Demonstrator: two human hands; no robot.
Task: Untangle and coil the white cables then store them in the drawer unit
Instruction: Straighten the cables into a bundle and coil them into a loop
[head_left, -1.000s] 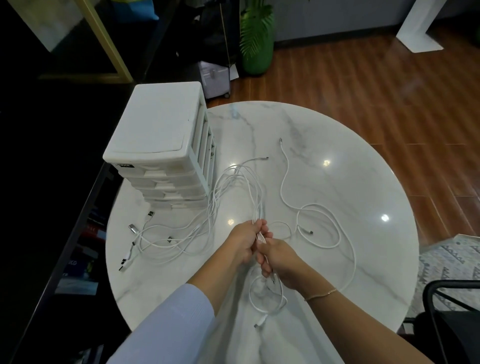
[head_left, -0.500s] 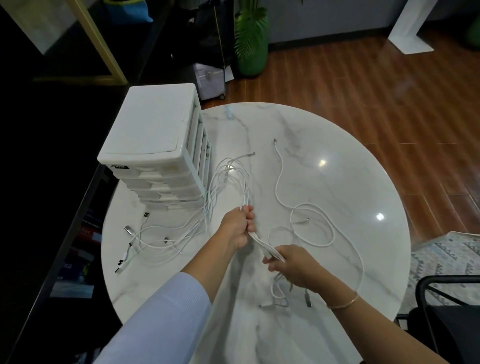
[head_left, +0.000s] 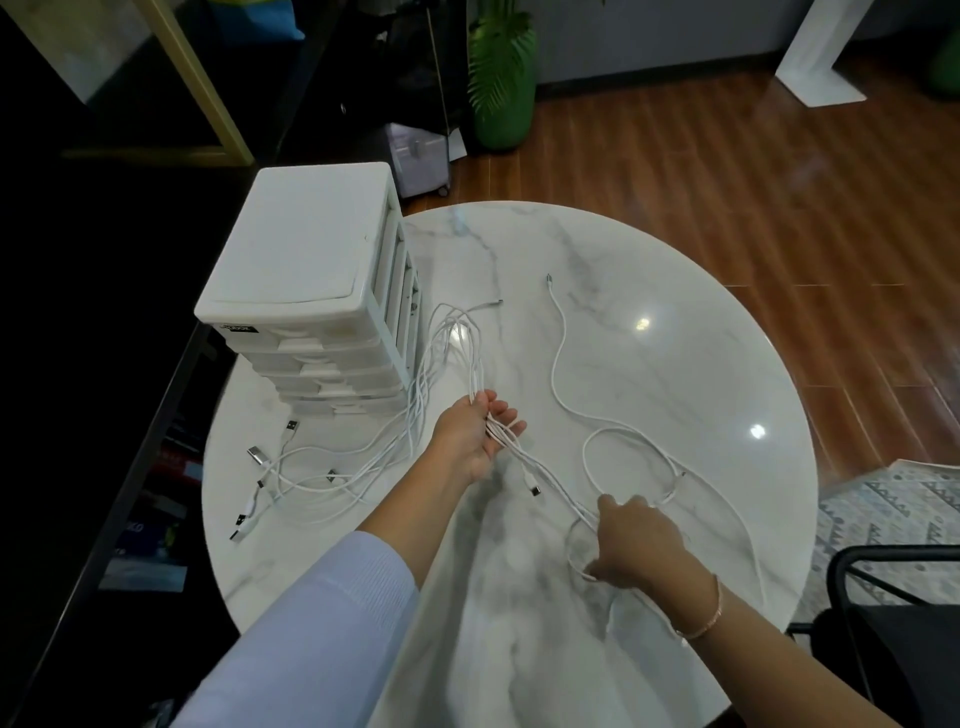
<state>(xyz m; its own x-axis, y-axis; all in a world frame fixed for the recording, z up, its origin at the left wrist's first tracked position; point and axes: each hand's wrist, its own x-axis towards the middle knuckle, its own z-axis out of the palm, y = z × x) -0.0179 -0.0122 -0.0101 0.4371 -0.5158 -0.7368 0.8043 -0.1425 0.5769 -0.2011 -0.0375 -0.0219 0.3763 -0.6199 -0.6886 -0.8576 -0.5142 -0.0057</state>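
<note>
Several white cables (head_left: 415, 415) lie tangled on the round marble table (head_left: 675, 338), with USB plugs (head_left: 254, 457) spread at the left. My left hand (head_left: 467, 441) is palm-up at the table's middle and loosely holds a bundle of strands running across its palm. From there the strands stretch down-right to my right hand (head_left: 639, 545), which grips them, knuckles up, beside a loose loop (head_left: 628, 431). One separate cable (head_left: 556, 358) snakes toward the far side. The white drawer unit (head_left: 311, 260) stands at the table's left edge with its drawers closed.
A black chair (head_left: 883, 623) stands at the lower right by a patterned rug (head_left: 893, 499). Beyond the table a green plant (head_left: 501, 78) stands on the wooden floor. A dark shelf edge (head_left: 130, 415) runs along the left of the table.
My right hand has pulled strands down and to the right, away from my left hand. The left hand's fingers have loosened from a fist. One plug now hangs between the hands.
</note>
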